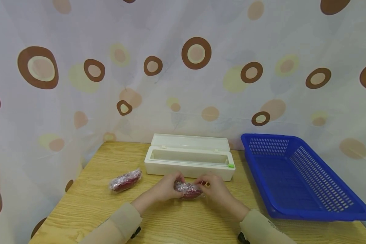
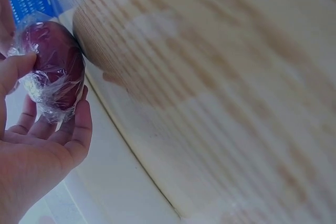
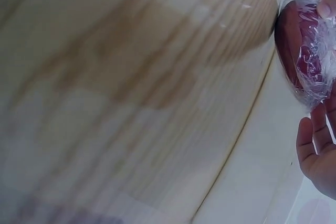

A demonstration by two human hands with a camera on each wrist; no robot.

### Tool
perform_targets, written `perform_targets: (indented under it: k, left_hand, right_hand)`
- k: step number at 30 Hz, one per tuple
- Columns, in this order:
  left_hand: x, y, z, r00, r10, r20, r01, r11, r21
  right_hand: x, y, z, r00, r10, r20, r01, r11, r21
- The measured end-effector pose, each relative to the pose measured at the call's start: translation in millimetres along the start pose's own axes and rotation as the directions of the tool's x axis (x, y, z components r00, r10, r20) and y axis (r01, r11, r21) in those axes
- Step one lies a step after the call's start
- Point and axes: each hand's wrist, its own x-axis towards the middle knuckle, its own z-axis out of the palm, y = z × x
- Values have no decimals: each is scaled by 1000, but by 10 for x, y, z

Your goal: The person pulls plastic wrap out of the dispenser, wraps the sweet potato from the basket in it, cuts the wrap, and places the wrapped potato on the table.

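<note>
A reddish-purple oblong sweet potato (image 1: 191, 195) in crinkled cling film (image 2: 44, 90) lies between the two hands, just in front of a white box. My left hand (image 1: 168, 187) grips its left end; in the left wrist view the thumb lies on the film and the fingers curl below. At the other end, my right hand (image 1: 215, 188) pinches the film with bent fingers. The right wrist view shows only part of that hand (image 3: 321, 153), at the edge of the frame. A second film-wrapped sweet potato (image 1: 126, 181) rests on the table to the left.
Behind the hands stands the long white film dispenser box (image 1: 189, 168), its lid (image 1: 190, 142) raised and a green slider (image 1: 230, 165) on its rim. A blue plastic basket (image 1: 262, 189) occupies the right of the wooden table (image 1: 88, 203). A patterned curtain (image 1: 183, 88) hangs behind.
</note>
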Motion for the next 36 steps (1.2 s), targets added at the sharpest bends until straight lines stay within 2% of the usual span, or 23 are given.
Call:
perform_targets:
  k: [13,18,22,25,28,32,36]
  left_hand:
    - [8,11,-3,1000,-14,7,14,1000,3]
    - [12,4,4,1000,-10,6,10,1000,12]
    - [13,3,9,1000,-5,4,5,1000,13]
    - [11,8,12,1000,-6,7,6,1000,14]
    - [10,10,14,1000,-4,10,4,1000,20]
    - [1,14,10,1000,3,14,-3,1000,20]
    - [-19,7,-1,1000,12,22,-12,1000,20]
  right_hand:
    - [-3,17,16,999,-22,46,21,1000,6]
    - [12,14,40,998,-27,54,30,998,-49]
    - [12,2,44,993,-101,53,107,986,-124]
    - [8,5,38,982,-180,58,188,967,-174]
    - [8,16,35,973,-219,69,228,954,-197]
    - [5,30,27,977,-189,98,203,964,-170]
    - [-21,41,-23,985,-97,146,106,993,-53]
